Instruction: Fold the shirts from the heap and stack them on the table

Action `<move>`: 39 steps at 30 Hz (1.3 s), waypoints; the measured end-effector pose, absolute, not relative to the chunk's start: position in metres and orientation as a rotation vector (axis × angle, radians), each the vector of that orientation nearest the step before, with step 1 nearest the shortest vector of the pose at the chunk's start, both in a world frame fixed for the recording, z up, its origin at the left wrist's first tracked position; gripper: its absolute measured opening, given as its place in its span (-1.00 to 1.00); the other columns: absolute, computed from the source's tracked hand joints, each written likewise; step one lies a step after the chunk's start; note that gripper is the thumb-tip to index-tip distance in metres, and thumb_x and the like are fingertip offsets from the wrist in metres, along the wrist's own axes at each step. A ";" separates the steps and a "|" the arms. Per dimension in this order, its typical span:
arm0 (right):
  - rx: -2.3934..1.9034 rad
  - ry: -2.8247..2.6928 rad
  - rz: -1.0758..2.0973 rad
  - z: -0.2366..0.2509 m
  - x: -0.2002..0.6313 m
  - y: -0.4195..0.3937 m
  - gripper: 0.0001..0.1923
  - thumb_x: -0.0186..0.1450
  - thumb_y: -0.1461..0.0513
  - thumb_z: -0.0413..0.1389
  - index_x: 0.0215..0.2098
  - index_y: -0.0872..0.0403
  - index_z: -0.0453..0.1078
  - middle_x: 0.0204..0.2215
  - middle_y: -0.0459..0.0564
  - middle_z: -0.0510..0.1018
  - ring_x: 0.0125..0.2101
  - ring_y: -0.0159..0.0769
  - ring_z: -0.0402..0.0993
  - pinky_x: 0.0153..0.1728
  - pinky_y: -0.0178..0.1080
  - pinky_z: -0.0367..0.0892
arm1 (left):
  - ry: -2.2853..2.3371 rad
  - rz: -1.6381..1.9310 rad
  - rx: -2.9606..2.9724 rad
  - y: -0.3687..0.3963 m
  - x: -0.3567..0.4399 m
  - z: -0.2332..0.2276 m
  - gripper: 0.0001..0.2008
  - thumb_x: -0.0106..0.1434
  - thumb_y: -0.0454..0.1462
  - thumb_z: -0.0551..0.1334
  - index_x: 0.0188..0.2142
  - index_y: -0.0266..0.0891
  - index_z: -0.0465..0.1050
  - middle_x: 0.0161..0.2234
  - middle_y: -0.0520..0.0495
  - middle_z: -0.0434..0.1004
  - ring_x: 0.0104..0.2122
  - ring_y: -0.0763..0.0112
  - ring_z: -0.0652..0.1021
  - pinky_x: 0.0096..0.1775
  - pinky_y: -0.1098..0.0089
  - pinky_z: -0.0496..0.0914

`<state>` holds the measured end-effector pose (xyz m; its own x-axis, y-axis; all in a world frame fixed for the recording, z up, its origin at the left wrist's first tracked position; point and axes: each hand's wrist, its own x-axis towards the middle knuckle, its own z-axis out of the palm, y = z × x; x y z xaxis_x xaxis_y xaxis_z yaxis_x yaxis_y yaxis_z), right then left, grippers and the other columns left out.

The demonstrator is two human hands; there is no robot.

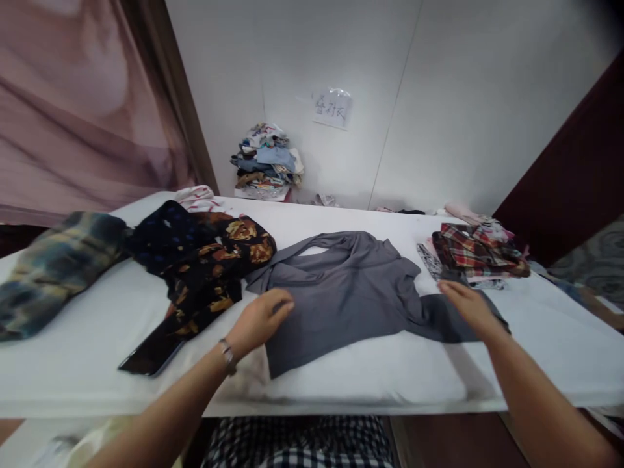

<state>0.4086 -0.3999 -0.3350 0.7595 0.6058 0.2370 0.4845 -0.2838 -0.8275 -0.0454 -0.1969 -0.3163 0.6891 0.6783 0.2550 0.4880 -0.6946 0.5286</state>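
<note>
Gray shirt — spread unfolded mid-frame on the worktop.
Folded plaid garment lies at right; left hand grip narrow, right hand by the sleeve — cannot tell whether either holds cloth.

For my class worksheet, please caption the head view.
Left hand and right hand at a grey top lying between other clothes.
</note>
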 end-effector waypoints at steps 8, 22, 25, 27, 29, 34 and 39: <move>-2.293 -1.325 -0.094 -0.392 0.348 -0.381 -0.34 0.27 -0.12 -0.01 0.14 0.13 0.38 -0.09 0.21 0.58 -0.10 0.03 0.51 -0.08 -0.01 0.39 | 1.408 0.232 2.559 -0.082 0.047 -0.317 -0.69 0.29 -0.22 0.15 -0.08 -0.32 0.54 -0.03 -0.32 0.57 -0.03 0.13 0.56 0.00 0.28 0.41; -2.256 -1.409 -0.176 -0.397 0.348 -0.406 -0.43 0.35 -0.10 -0.06 -0.03 0.15 0.49 -0.14 0.23 0.61 -0.13 0.02 0.53 -0.06 0.03 0.37 | 1.058 0.488 2.745 -0.089 0.036 -0.304 -0.71 0.35 -0.20 0.05 -0.15 -0.24 0.52 -0.10 -0.16 0.59 -0.07 0.27 0.55 0.05 0.29 0.38; -2.200 -1.408 -0.013 -0.389 0.355 -0.419 -0.46 0.33 -0.06 0.00 0.13 0.07 0.40 0.02 0.15 0.55 0.01 -0.03 0.47 0.06 0.02 0.34 | 0.598 0.587 2.737 -0.154 -0.007 -0.319 -0.67 0.36 -0.10 0.04 -0.29 -0.14 0.53 -0.28 -0.07 0.63 -0.24 0.29 0.59 -0.10 0.28 0.48; -2.177 -1.395 0.037 -0.387 0.368 -0.432 -0.46 0.32 -0.02 0.02 0.19 0.03 0.35 0.13 0.12 0.48 0.13 -0.05 0.38 0.16 0.03 0.26 | 0.555 0.606 2.712 -0.192 -0.044 -0.337 -0.77 0.27 -0.04 0.18 -0.22 0.00 0.56 -0.21 -0.01 0.65 -0.21 0.25 0.62 -0.13 0.29 0.53; -2.194 -1.400 0.056 -0.387 0.383 -0.446 -0.49 0.31 0.03 0.01 0.16 0.02 0.38 0.18 0.11 0.43 0.22 -0.04 0.27 0.24 0.08 0.15 | 0.603 0.620 2.721 -0.219 -0.077 -0.359 -0.69 0.13 0.00 0.30 -0.10 0.20 0.53 -0.12 0.04 0.65 -0.18 0.15 0.64 -0.16 0.22 0.58; -2.325 -1.470 0.065 -0.389 0.420 -0.465 -0.40 0.15 0.24 -0.01 0.17 0.02 0.39 0.22 0.07 0.38 0.29 -0.04 0.15 0.28 0.14 0.05 | 0.776 0.624 2.699 -0.244 -0.107 -0.393 -0.58 0.08 0.02 0.29 -0.02 0.36 0.46 -0.04 0.06 0.62 -0.10 0.00 0.62 -0.13 0.02 0.59; -2.487 -1.445 -0.100 -0.383 0.439 -0.459 -0.39 0.20 0.28 -0.07 0.22 0.05 0.34 0.14 0.12 0.43 0.15 -0.08 0.32 0.17 0.04 0.22 | 0.786 0.724 2.726 -0.241 -0.089 -0.382 -0.81 0.17 -0.12 0.21 -0.22 0.17 0.55 -0.17 0.07 0.65 -0.17 0.11 0.63 -0.13 0.12 0.58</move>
